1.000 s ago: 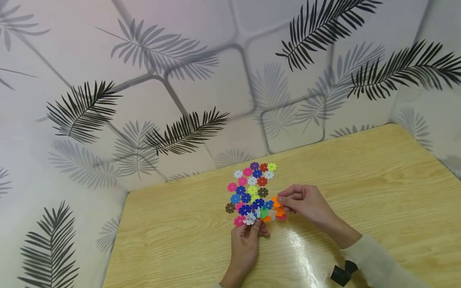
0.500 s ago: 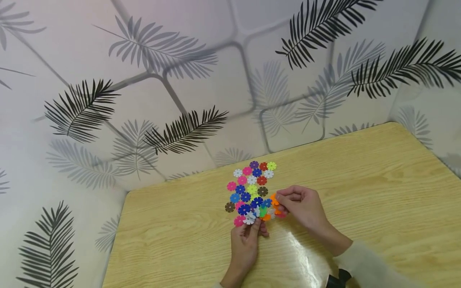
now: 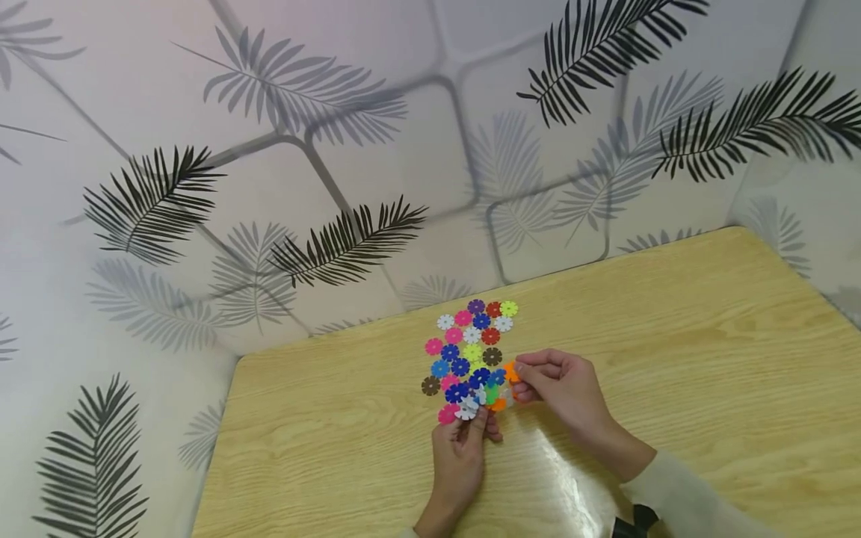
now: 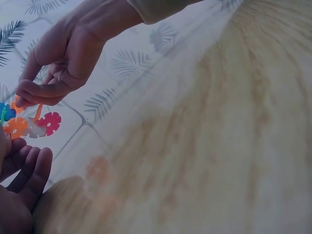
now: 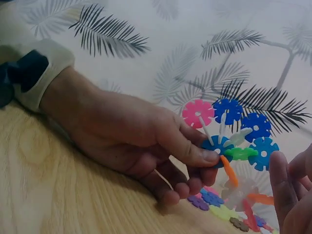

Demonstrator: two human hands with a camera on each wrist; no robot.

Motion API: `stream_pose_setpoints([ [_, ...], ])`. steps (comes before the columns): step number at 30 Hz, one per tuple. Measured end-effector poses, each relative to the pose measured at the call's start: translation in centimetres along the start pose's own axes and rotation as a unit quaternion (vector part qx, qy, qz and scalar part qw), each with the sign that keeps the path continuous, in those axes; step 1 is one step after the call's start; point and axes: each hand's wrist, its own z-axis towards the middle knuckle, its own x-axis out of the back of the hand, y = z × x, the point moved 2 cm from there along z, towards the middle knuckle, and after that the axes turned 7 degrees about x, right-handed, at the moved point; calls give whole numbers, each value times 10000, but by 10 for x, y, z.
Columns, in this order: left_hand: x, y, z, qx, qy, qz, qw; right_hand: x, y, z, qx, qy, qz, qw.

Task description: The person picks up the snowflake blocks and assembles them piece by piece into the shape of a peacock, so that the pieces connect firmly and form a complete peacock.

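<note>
Nearest, at the lower right of the head view, a pale sleeve (image 3: 686, 489) covers the right forearm, with a black strap (image 3: 635, 518) just beside it. The left hand (image 3: 457, 456) pinches a cluster (image 3: 480, 394) of joined, notched plastic discs; in the right wrist view its thumb and fingertip close on a blue disc (image 5: 212, 143), the other fingers loosely bent beneath. To the cluster's right, the right hand (image 3: 568, 385) grips an orange disc (image 3: 511, 371) between thumb and forefinger, the remaining fingers curled in. That disc sits right next to the cluster's blue edge; whether the two are joined, I cannot tell. Past the hands, loose discs (image 3: 472, 335) in purple, red, yellow, white, pink, blue and brown lie on the wood-grain table (image 3: 323, 433). Behind stands a pale wall (image 3: 397, 172) printed with dark and grey fronds
</note>
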Motion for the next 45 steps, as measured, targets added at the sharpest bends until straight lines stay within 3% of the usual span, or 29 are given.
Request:
stream_pose_setpoints([
  [4, 0, 0, 0, 63, -59, 6, 10000, 1, -2, 0, 3, -114, 18, 9999],
  [11, 4, -1, 1, -71, -42, -49, 10000, 4, -12, 2, 278, -633, -899, 9935],
  [17, 5, -2, 3, -57, -80, -32, 9999, 5, -11, 6, 362, -811, -954, 9915],
  [23, 5, -3, 4, -11, -39, 133, 9999, 9, -7, 9, 474, -941, -1337, 9854],
  [32, 8, -2, 2, 456, 43, -626, 9970, 9, 0, 4, 461, -1312, -1381, 9806],
  [37, 9, 2, 3, 975, 322, -1046, 9892, 2, -1, 0, 389, -1466, -1349, 9792],
  [41, 10, 5, 4, 1375, 268, -1725, 9750, -6, 0, -4, 408, -1549, -1171, 9801],
  [45, 12, 6, 5, 1542, 258, -2220, 9624, -12, 1, -8, 364, -1575, -1056, 9812],
])
